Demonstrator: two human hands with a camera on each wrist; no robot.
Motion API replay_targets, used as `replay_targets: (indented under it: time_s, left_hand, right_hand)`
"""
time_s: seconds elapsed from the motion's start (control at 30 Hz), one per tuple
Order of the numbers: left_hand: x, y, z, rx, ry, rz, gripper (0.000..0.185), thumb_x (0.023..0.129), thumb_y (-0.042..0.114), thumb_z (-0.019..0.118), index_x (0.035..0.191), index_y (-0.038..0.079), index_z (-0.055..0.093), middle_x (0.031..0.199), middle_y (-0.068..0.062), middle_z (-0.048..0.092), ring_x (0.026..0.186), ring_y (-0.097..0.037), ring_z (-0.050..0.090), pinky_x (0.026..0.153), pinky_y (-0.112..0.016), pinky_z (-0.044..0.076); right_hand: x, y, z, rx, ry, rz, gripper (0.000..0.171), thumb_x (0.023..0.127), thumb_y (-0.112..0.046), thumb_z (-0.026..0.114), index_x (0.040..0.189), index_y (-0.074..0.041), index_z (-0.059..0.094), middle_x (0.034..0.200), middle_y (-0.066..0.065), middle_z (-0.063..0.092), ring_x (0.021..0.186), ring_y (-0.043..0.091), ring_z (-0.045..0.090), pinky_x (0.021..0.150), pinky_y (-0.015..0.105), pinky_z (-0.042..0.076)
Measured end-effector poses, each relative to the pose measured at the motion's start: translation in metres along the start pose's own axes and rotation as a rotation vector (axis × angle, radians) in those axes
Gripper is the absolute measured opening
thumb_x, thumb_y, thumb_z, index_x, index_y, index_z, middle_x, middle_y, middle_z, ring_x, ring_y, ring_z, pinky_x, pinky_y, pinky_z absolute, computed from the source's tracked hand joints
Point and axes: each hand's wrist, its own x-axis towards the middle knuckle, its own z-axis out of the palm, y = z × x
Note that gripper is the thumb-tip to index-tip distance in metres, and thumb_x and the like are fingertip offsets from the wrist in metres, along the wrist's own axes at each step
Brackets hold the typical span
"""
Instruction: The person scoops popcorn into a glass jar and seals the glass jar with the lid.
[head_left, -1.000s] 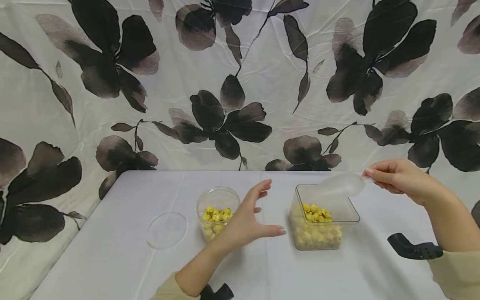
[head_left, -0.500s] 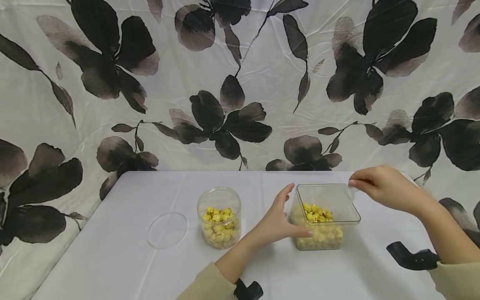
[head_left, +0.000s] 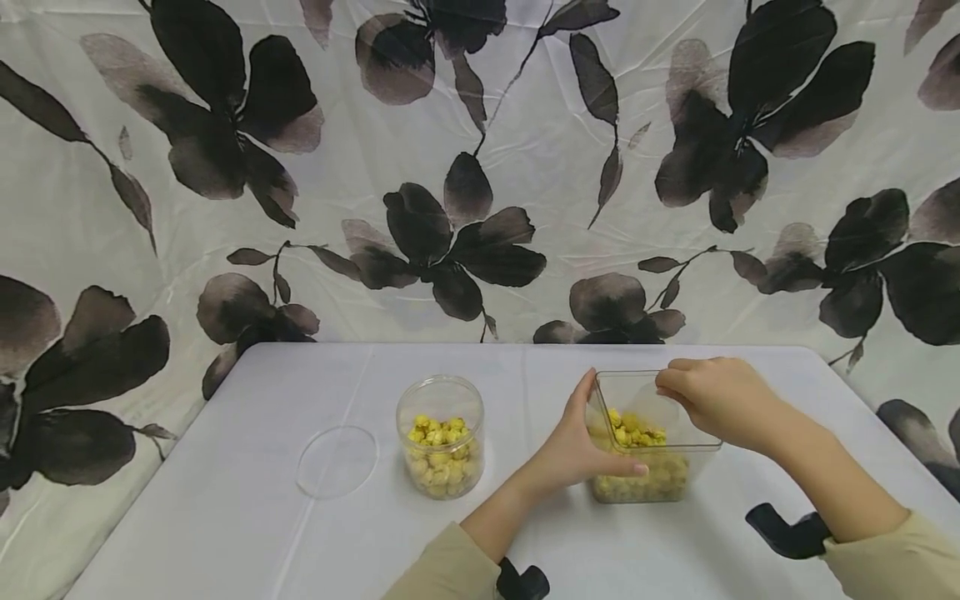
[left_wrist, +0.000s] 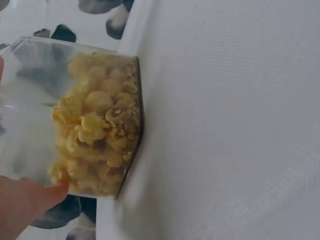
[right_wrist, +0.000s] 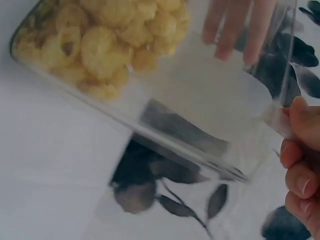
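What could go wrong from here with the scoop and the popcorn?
Spilling: the scoop, pinched in the right hand, is inside the tub, so lifting it quickly might flick popcorn over the open rim.

Tipping: the left hand holds the tub only at one side, so a hard push with the scoop might tilt or slide it.

Knocking: the open jar stands near the left forearm, which might bump it.

Left grip (head_left: 567, 450) — thumb spread wide from fingers, right grip (head_left: 718, 402) — fingers curled, pinching
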Motion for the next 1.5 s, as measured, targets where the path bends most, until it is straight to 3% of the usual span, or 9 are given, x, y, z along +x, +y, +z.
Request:
replay_targets:
  time_s: [0.07,0.3,0.47,0.67,0.87,0.97,1.07,1.23,1.5]
  left_hand:
    - [-0.001,-0.001,0.001,0.007,0.01,-0.003,0.118,0.063,0.027,0.087,0.148,0.036,0.005,0.151,0.01,0.015,0.136,-0.011,0.018,0.108,-0.044,0.022]
    - [0.0,-0.001,0.002,0.046,0.022,-0.006,0.117,0.062,0.028,0.087,0.149,0.03,0.009,0.147,0.01,0.023,0.134,-0.012,0.025,0.105,-0.042,0.027]
    - [0.001,0.0,0.003,0.064,0.033,-0.004,0.116,0.06,0.028,0.088,0.149,0.022,0.013,0.145,0.007,0.025,0.133,-0.015,0.027,0.105,-0.042,0.028]
    - [0.001,0.001,0.002,0.072,0.043,0.01,0.115,0.061,0.028,0.088,0.149,0.02,0.015,0.145,0.004,0.027,0.132,-0.014,0.029,0.105,-0.041,0.029]
    - [0.002,0.001,-0.002,0.083,0.042,0.043,0.114,0.061,0.027,0.088,0.148,0.018,0.016,0.145,0.002,0.029,0.13,-0.013,0.031,0.105,-0.038,0.03]
    - [0.002,0.001,-0.002,0.08,0.043,0.045,0.114,0.06,0.026,0.089,0.148,0.017,0.017,0.146,0.001,0.028,0.132,-0.013,0.028,0.106,-0.039,0.028]
    - [0.002,0.001,-0.002,0.071,0.038,0.037,0.114,0.06,0.025,0.089,0.148,0.018,0.017,0.147,0.001,0.026,0.134,-0.013,0.026,0.106,-0.041,0.028]
    - [0.003,0.0,-0.001,0.072,0.043,0.028,0.113,0.06,0.024,0.089,0.148,0.02,0.018,0.147,0.002,0.027,0.134,-0.013,0.027,0.106,-0.042,0.028]
    - [0.003,-0.001,-0.001,0.059,0.043,0.019,0.113,0.059,0.024,0.089,0.147,0.021,0.018,0.145,0.005,0.029,0.133,-0.014,0.029,0.105,-0.041,0.029]
  right_hand:
    - [-0.001,0.0,0.005,0.032,-0.006,0.008,0.016,0.073,-0.001,0.075,0.075,-0.012,0.064,0.07,-0.008,0.058,0.056,0.011,0.055,0.052,0.031,0.048]
    - [-0.007,0.001,0.004,0.15,-0.091,-0.045,0.02,0.076,-0.002,0.072,0.071,-0.018,0.061,0.065,-0.017,0.044,0.055,-0.001,0.037,0.053,0.024,0.042]
    - [-0.003,0.003,-0.014,0.168,-0.163,-0.098,0.025,0.075,0.0,0.072,0.068,-0.021,0.06,0.066,-0.018,0.049,0.057,-0.002,0.043,0.054,0.026,0.045]
    - [0.012,-0.005,-0.025,-0.078,-0.199,-0.13,0.029,0.065,0.007,0.077,0.067,-0.019,0.063,0.067,-0.011,0.056,0.058,0.009,0.057,0.052,0.027,0.048]
    - [0.023,-0.013,-0.003,-0.295,-0.262,-0.277,0.03,0.057,0.007,0.079,0.064,-0.016,0.062,0.06,-0.007,0.048,0.051,0.01,0.048,0.045,0.025,0.043]
    - [0.024,-0.012,0.004,-0.199,-0.326,-0.238,0.026,0.061,0.006,0.079,0.065,-0.016,0.065,0.063,-0.008,0.053,0.054,0.011,0.052,0.049,0.026,0.046]
    - [0.021,-0.003,0.005,0.032,-0.374,-0.127,0.031,0.071,0.011,0.069,0.058,-0.014,0.055,0.057,-0.012,0.042,0.051,0.005,0.041,0.048,0.022,0.038]
    - [0.013,0.021,0.002,0.376,-0.334,-0.002,0.042,0.082,0.01,0.058,0.055,-0.016,0.039,0.057,-0.014,0.021,0.052,0.0,0.021,0.05,0.021,0.024]
    - [0.017,0.03,0.007,0.49,-0.314,-0.027,0.039,0.083,0.008,0.058,0.056,-0.016,0.043,0.057,-0.016,0.024,0.052,-0.002,0.023,0.05,0.021,0.026]
